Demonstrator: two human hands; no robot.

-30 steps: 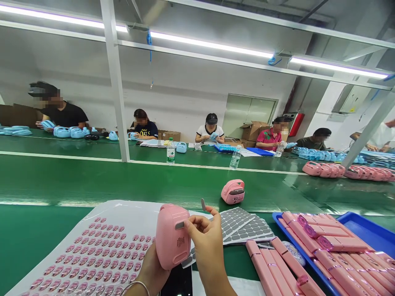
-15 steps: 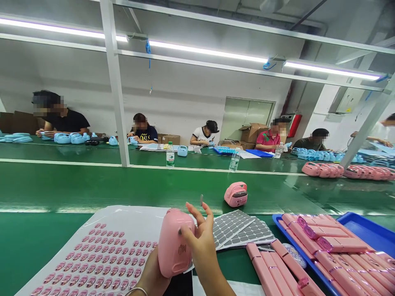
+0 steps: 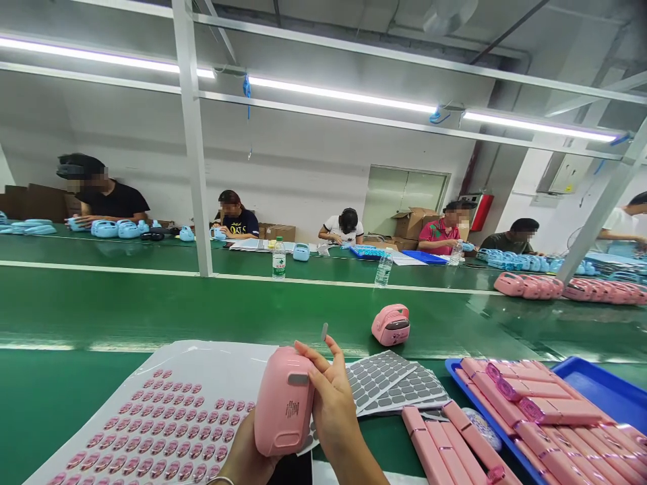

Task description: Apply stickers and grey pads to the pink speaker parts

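My left hand (image 3: 249,441) is wrapped round the lower left of a rounded pink plastic device (image 3: 283,414), held upright with small printed text on the side facing me. A grey oval sticker (image 3: 298,379) lies near its top. My right hand (image 3: 331,397) grips the device's upper right edge, thumb beside that sticker and a finger at the top. A second grey sticker (image 3: 324,331) clings to a raised fingertip of this hand. Behind the hands lie sheets of grey stickers (image 3: 387,380); at left is a large sheet of pink oval stickers (image 3: 169,417).
Another pink device with a handle (image 3: 391,325) stands on the green table (image 3: 151,313). Long pink pieces (image 3: 445,444) lie at right beside a blue tray (image 3: 601,377) piled with more. Two bottles (image 3: 279,259) stand farther back. Several people (image 3: 232,219) work across the table.
My right thumb has moved off the grey sticker to the device's right edge, uncovering the sticker. The finger with the second sticker has shifted slightly left.
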